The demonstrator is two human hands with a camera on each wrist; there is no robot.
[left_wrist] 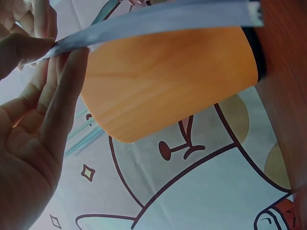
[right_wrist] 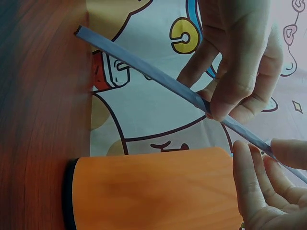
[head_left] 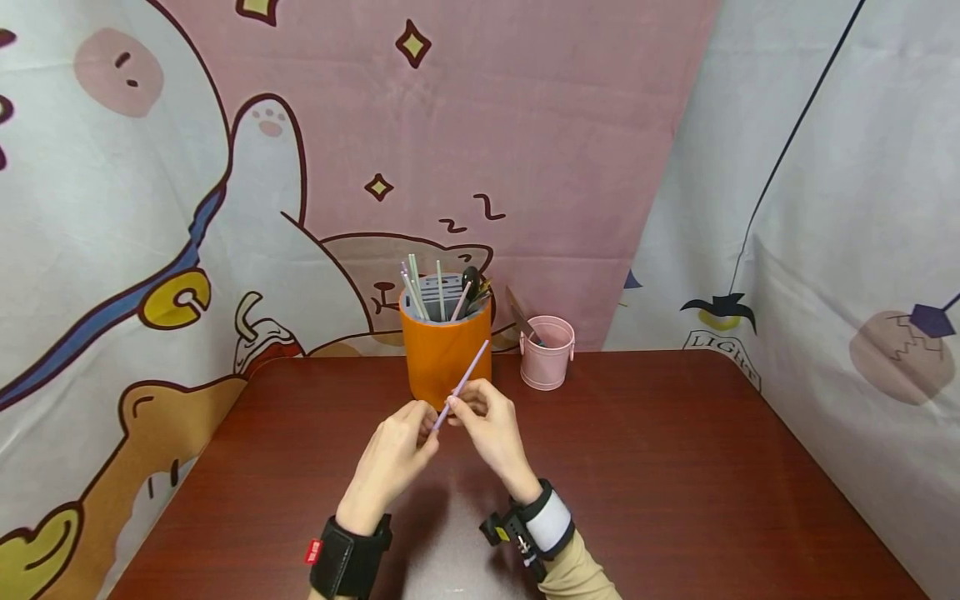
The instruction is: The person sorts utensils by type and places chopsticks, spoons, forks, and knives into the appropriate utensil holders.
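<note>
A slim lilac stick [head_left: 471,367], straw-like, slants between both hands above the table. My left hand [head_left: 390,454] pinches it toward its lower end. Slightly higher up, my right hand [head_left: 491,425] holds the stick between thumb and fingertips, and its upper part juts out beyond. In the right wrist view, the stick [right_wrist: 144,67] runs past the left fingers to a loose end. The left wrist view shows the stick [left_wrist: 182,21] close up, crossing in front of an orange pot [left_wrist: 177,76]. Parts of the curled fingers are hidden behind the hands.
Behind the hands, the orange pot [head_left: 442,358] holds several pale sticks and a black-handled item [head_left: 470,282]. To its right stands a small pink bucket [head_left: 545,367] with a flat dark tool [head_left: 522,317] leaning in it. A printed cloth hangs behind the brown table [head_left: 675,467].
</note>
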